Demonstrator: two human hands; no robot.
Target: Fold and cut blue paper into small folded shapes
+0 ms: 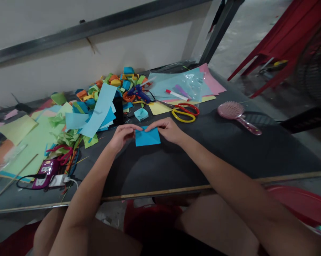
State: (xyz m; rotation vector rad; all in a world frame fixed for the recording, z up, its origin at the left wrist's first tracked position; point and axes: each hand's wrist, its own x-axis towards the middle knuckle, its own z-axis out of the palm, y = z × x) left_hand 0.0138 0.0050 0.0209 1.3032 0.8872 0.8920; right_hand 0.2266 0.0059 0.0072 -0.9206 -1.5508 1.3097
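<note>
A small blue square of paper [147, 137] lies on the dark table [203, 156] in front of me. My left hand [122, 135] presses its fingertips on the paper's upper left corner. My right hand [167, 128] pinches the paper's top edge from the right. The fingertips of both hands nearly meet over the top of the paper. A small folded blue paper piece [141, 114] sits just beyond my hands.
A heap of coloured paper pieces [114, 85] and sheets lies at the back left. Red and yellow scissors [185, 112], a marker [176, 95], a blue glue gun [140, 93] and a pink hairbrush [237, 113] lie to the right. A purple device [44, 173] with cables sits near the left front edge.
</note>
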